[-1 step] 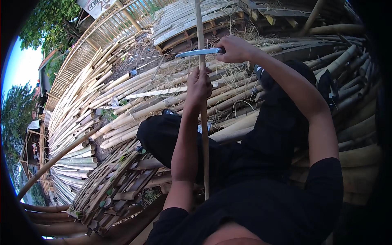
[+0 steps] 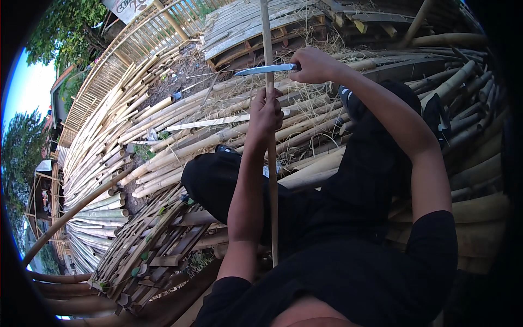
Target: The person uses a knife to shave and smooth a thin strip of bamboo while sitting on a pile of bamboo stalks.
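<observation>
A long, narrow bamboo strip [image 2: 273,185] runs from my lap, between my legs, up past the top edge of the view. My left hand [image 2: 265,113] is closed around it at about the middle of the view. Just above that fist, a knife [image 2: 256,71] lies crosswise over the strip, its bright blade pointing left and seeming to touch it. My right hand [image 2: 315,64] grips the knife's handle, which is mostly hidden in the fingers. Pale shavings [image 2: 318,117] lie beyond and to the right of the strip.
Bamboo poles [image 2: 163,163] cover the ground ahead and to the left. A wooden pallet [image 2: 248,32] stands at the far side. Thin split strips [image 2: 147,240] are heaped at lower left. A bamboo fence [image 2: 111,73] curves behind. More poles [image 2: 468,125] lie at right.
My right hand and the knife have shifted very slightly to the right. My left hand keeps its place on the bamboo strip.
</observation>
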`<state>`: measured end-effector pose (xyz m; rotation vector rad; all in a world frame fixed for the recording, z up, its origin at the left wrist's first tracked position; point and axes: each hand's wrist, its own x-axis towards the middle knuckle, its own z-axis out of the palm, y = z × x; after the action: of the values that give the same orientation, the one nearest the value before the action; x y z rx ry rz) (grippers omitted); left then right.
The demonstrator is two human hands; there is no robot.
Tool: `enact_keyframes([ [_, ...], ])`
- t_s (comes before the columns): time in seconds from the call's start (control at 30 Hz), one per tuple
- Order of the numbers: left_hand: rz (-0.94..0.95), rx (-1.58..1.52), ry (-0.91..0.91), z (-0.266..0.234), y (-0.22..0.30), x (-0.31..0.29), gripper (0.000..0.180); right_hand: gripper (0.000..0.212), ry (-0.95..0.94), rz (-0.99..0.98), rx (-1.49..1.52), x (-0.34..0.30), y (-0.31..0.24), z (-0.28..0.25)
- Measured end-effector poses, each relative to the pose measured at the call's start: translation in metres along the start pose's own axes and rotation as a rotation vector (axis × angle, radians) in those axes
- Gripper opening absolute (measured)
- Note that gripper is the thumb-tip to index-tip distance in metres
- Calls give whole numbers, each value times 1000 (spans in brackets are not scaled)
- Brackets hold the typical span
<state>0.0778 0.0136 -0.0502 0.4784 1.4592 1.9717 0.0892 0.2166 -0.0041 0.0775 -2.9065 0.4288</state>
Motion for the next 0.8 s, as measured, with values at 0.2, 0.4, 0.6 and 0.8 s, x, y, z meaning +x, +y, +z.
enact_keyframes([
  [0.2, -7, 82, 57, 0, -1, 0, 25, 32, -20, 205, -118, 0, -19, 6],
  [0.4, 21, 194, 121, -3, -14, 6, 27, 28, -5, 278, -134, 12, -14, 18],
  [0.6, 1, 222, 136, -1, -13, 4, 28, 27, -38, 241, -149, 25, -2, 29],
  [0.8, -43, 164, 114, -9, -10, 7, 29, 28, -102, 279, -190, 40, 0, 21],
])
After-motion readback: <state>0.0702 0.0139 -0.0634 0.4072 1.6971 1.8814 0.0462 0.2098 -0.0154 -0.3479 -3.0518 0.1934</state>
